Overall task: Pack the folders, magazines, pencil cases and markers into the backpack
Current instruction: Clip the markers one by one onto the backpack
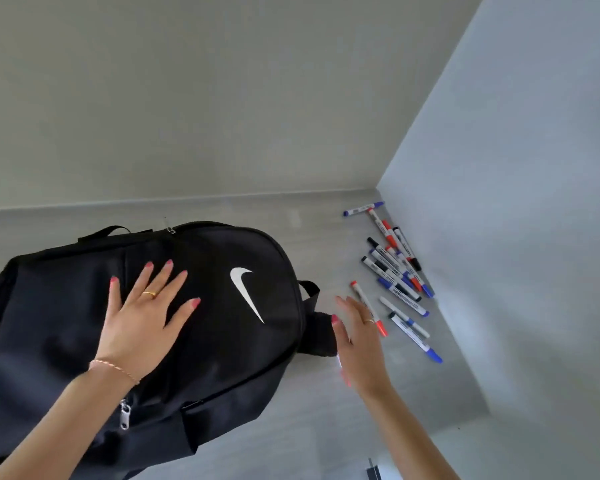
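The left hand [142, 317] presses flat and open on the black backpack [222, 289] lying on the desk [309, 427], while the right hand [357, 341], open and empty, hovers beside the scattered markers [395, 275] near the wall, so gathering them seems next, which calls for an unzipped backpack.

A grey bench [291, 427] is meeting two plain walls [222, 91] in the far right corner.

Bare tabletop [312, 410] between backpack [66, 323] and markers [395, 271]
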